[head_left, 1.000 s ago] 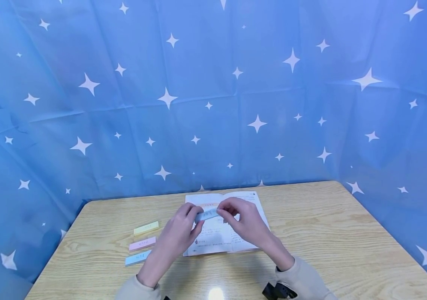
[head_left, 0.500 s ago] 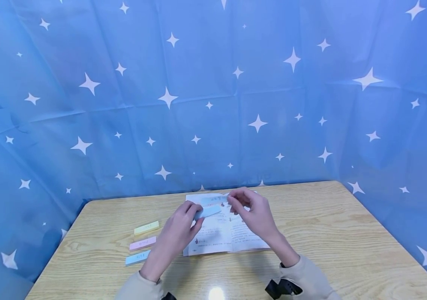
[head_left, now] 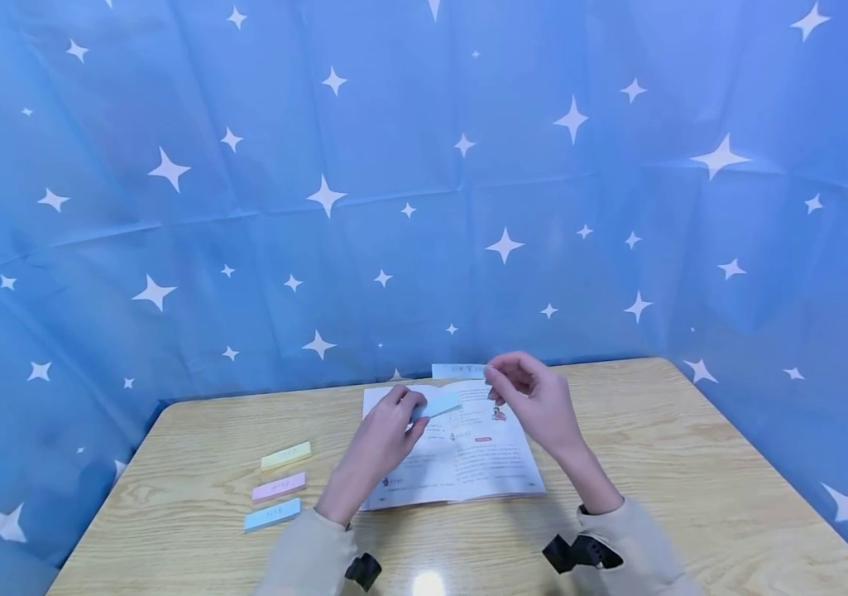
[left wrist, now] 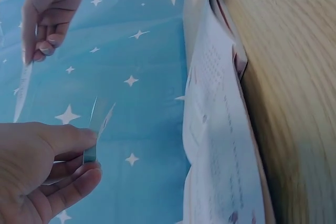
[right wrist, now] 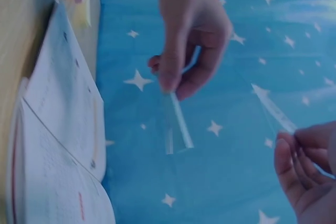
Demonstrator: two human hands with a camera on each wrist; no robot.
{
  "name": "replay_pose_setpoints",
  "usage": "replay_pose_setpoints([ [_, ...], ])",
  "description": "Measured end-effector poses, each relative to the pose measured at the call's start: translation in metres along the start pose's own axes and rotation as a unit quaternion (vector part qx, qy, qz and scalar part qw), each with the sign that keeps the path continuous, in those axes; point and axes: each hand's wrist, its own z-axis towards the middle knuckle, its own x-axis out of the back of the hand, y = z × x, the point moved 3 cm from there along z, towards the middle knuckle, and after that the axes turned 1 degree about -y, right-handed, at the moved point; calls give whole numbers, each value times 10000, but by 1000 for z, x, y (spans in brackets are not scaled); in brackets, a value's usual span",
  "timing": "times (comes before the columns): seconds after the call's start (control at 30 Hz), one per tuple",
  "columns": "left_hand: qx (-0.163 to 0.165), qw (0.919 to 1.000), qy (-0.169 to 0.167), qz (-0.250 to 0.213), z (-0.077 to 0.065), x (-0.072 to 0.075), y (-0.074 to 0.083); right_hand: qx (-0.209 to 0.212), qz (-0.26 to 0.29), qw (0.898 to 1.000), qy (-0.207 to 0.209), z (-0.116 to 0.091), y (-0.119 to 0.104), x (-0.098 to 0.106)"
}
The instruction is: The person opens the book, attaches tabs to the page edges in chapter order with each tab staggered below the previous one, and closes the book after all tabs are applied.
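A pad of light-blue sticky notes (head_left: pixel 440 406) is pinched between the thumb and fingers of my left hand (head_left: pixel 386 434), over an open book (head_left: pixel 461 463). My right hand (head_left: pixel 538 406) pinches the right end of a single blue sticky note (head_left: pixel 457 371) with handwriting on it, above the book's far edge. The left wrist view has the pad (left wrist: pixel 90 153) with a leaf lifting from it, and the loose note (left wrist: pixel 22 93) hanging from the other hand. In the right wrist view, note (right wrist: pixel 275 109) and pad (right wrist: pixel 178 124) are well apart.
Left of the book, a yellow pad (head_left: pixel 285 456), a pink pad (head_left: pixel 278 487) and a blue pad (head_left: pixel 272 515) of sticky notes lie in a column on the wooden table (head_left: pixel 692 480). A star-patterned blue curtain (head_left: pixel 424 165) hangs behind the table.
Both hands were at the blue pad; the right hand has since drawn a note off it and moved up and right. The left hand has shifted right with the pad, uncovering the lower blue pad.
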Motion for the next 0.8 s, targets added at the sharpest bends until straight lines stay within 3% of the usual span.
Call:
replay_pose_setpoints([
  [0.37,-107,9990,-428,-94,21,-35,16,-215,-310,9991,177,7,2,36],
  [0.63,126,9948,-972,-264,33,-60,21,-251,-634,9976,126,10,7,56],
  [0.8,94,9902,-1322,-429,47,-77,26,-205,-1008,9947,57,10,6,70],
])
